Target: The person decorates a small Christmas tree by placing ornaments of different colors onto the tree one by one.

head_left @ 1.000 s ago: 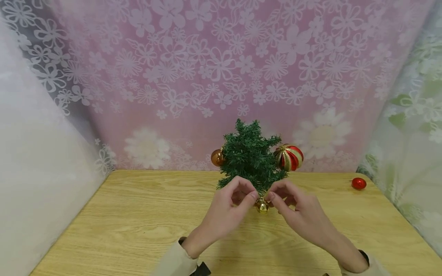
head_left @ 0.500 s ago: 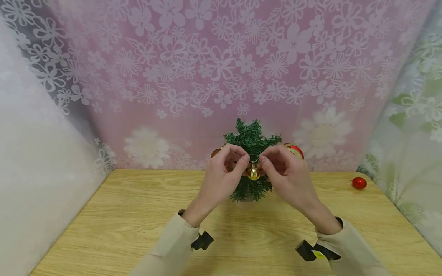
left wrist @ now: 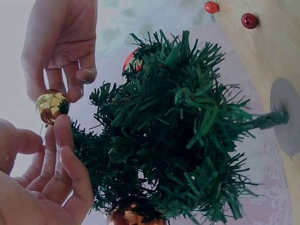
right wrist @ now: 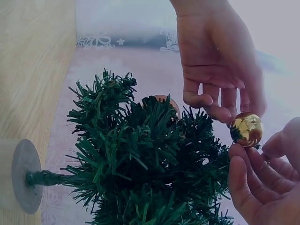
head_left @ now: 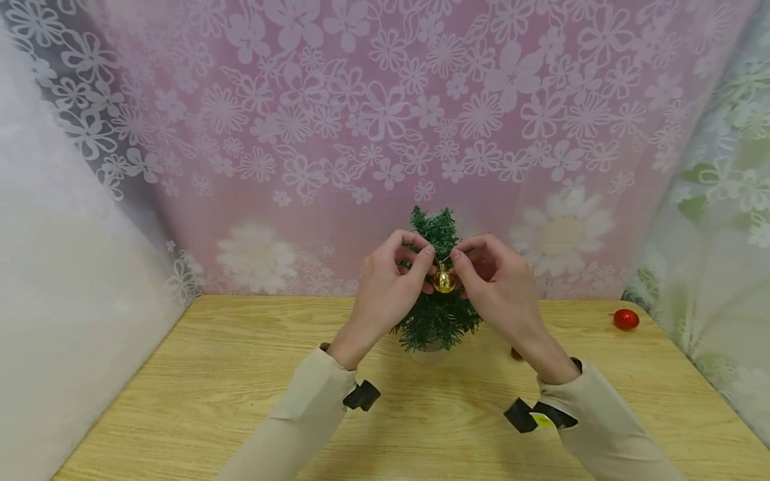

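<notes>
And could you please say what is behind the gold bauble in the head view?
The green artificial Christmas tree stands behind the gold bauble, with the floral pink backdrop beyond. The bauble and both hands hide parts of the tree's middle.

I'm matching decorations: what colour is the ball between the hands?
Shiny gold; the ball shows best in the right wrist view.

Between the left grip (head_left: 388,287) and the right grip (head_left: 505,287) gleams a plain gold bauble (head_left: 444,281), the dark green tree (head_left: 436,321) right behind it. On the near side of the grips, the sleeves (head_left: 301,401) are plain cream, with black wrist gear (head_left: 521,415) bearing a yellow label (head_left: 543,419) on the right. Below the grips lies a yellowish, wood-grained bench (head_left: 240,354), well to their right a glossy red bauble (head_left: 626,319), and beyond them a pink-mauve cloth (head_left: 349,153) patterned with pale flowers.
</notes>
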### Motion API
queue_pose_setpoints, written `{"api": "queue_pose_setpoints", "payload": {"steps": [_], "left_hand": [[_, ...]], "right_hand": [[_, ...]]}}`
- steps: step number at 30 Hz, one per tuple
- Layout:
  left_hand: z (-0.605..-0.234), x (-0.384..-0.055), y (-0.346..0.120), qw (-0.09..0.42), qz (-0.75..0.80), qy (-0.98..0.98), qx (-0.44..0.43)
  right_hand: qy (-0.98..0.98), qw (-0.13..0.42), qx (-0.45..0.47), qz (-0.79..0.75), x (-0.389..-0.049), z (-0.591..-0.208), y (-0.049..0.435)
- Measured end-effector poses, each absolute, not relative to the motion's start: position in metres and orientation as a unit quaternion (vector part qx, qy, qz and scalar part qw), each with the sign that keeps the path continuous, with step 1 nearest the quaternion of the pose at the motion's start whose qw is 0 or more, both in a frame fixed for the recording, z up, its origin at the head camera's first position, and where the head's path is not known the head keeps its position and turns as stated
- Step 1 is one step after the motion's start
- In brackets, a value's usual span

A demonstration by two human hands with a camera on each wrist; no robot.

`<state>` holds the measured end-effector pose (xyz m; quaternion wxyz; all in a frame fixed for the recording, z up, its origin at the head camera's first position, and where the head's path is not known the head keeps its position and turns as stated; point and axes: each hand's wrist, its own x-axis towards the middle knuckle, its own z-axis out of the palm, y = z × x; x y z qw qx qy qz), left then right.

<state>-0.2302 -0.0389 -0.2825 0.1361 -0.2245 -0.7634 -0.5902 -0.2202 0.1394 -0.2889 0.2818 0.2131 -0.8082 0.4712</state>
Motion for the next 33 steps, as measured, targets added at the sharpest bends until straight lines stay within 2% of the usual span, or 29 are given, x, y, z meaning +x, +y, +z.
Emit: {"api": "queue_pose_setpoints", "payload": {"steps": [14,24,30,33], "left_hand": [[-0.285,-0.233,-0.039,0.174,-0.488,-0.83,-0.207],[-0.294,-0.231,-0.039,0.27,-0.381,-0.848,-0.251],[-0.292,-0.226,-0.043,0.245,-0.432,-0.831,-0.251],[-0.292,-0.224,-0.049,0.249,-0.45,-0.82,-0.252]], "right_hand": [[-0.838,0.25,0.181,0.449,-0.225,-0.287,0.139],[-0.848,0.234,0.192,0.435,-0.221,-0.288,0.145],[-0.836,0.228,0.193,0.46,-0.215,-0.29,0.151],[-0.824,0.236,0.2,0.474,-0.211,-0.29,0.158]]}}
